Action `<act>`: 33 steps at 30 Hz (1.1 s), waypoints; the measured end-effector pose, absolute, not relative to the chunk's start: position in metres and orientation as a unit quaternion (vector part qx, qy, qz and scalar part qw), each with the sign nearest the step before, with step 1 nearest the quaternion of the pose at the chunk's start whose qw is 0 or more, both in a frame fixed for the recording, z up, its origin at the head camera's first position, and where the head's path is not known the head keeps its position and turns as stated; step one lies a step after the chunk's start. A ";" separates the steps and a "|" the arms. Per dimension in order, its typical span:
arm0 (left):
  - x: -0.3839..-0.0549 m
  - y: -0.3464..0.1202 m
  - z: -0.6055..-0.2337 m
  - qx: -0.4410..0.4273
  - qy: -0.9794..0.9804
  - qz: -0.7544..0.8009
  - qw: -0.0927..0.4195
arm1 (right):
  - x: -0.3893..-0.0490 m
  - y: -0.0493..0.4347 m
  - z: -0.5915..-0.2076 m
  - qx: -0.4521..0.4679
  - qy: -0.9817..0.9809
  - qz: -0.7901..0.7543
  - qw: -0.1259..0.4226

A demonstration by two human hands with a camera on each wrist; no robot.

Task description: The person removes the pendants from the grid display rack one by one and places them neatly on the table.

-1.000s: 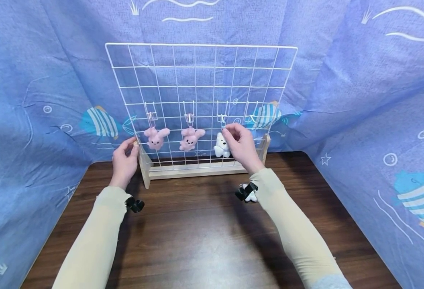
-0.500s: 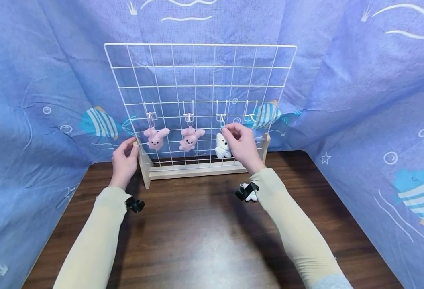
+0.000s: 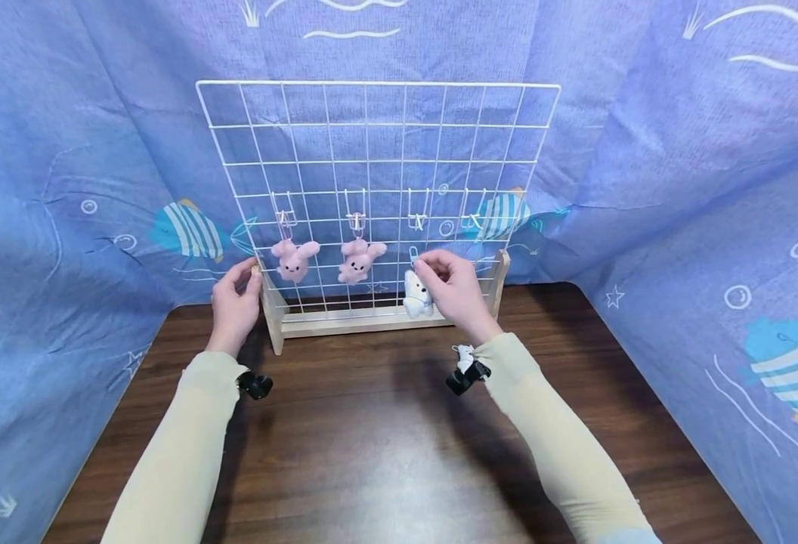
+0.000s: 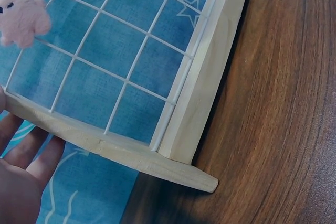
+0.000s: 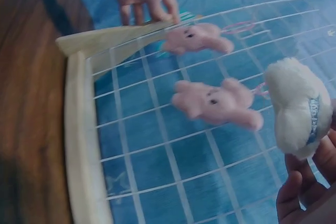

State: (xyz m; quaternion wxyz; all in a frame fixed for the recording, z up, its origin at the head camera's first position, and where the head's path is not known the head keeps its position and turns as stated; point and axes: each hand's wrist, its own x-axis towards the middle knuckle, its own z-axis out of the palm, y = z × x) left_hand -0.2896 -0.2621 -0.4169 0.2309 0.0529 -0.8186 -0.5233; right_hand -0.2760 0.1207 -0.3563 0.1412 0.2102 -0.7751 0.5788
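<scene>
My right hand (image 3: 459, 291) pinches a small white plush bear keychain (image 3: 414, 296) near its top, in front of the white wire grid (image 3: 378, 162). The bear's loop (image 3: 413, 255) stands free, below the third hook (image 3: 417, 221). In the right wrist view the bear (image 5: 294, 106) shows its back and a blue band. My left hand (image 3: 234, 306) grips the upper end of the rack's left wooden side piece (image 3: 271, 313); its fingers lie along that wood (image 4: 100, 142) in the left wrist view. Two pink plush bunny keychains (image 3: 293, 262) hang on the left hooks.
A fourth hook (image 3: 471, 221) on the right carries nothing. Another white plush keychain (image 3: 465, 355) lies on the dark wooden table (image 3: 365, 438), partly behind the right wrist's black camera mount (image 3: 467, 378). A blue fish-patterned curtain (image 3: 644, 151) surrounds the table.
The white bear keychain has come off the third hook and moved down and slightly toward me in my right hand. My left hand has stayed on the rack.
</scene>
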 end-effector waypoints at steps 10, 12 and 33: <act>-0.289 -0.262 -0.417 0.047 -0.817 -0.525 0.235 | -0.279 0.123 -0.411 0.169 -0.832 0.523 0.078; -0.288 -0.262 -0.417 0.048 -0.817 -0.524 0.235 | -0.280 0.123 -0.421 0.166 -0.839 0.514 0.067; -0.289 -0.263 -0.419 0.046 -0.818 -0.520 0.242 | -0.289 0.132 -0.491 0.179 -0.898 0.398 -0.056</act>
